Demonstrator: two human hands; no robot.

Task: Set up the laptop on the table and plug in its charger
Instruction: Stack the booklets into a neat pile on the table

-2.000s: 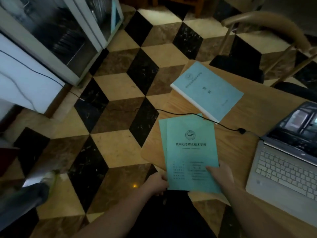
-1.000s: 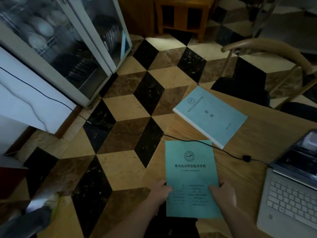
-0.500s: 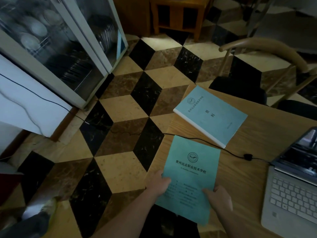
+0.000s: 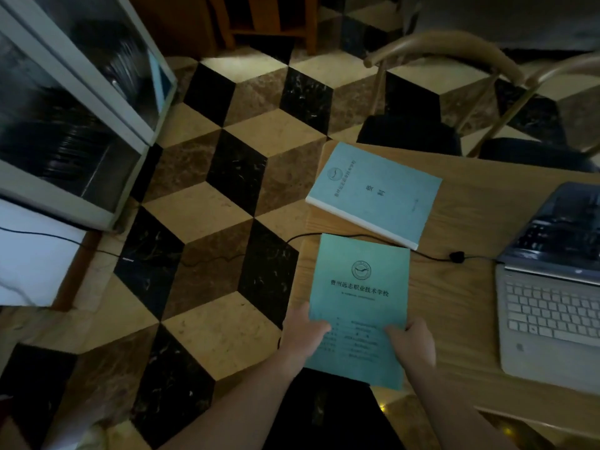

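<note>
My left hand [image 4: 305,332] and right hand [image 4: 414,341] each keep a grip on the near end of a green booklet [image 4: 358,297] over the wooden surface [image 4: 454,303]. The open laptop [image 4: 552,287] sits at my right on that surface, its black charger cable [image 4: 431,256] running left past a thicker blue book [image 4: 376,193] and off the edge.

Head camera looks steeply down (close) over table [image 4: 454,306] corner.

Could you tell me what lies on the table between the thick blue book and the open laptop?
Head view: only the black charger cable crosses bare table there.
</note>
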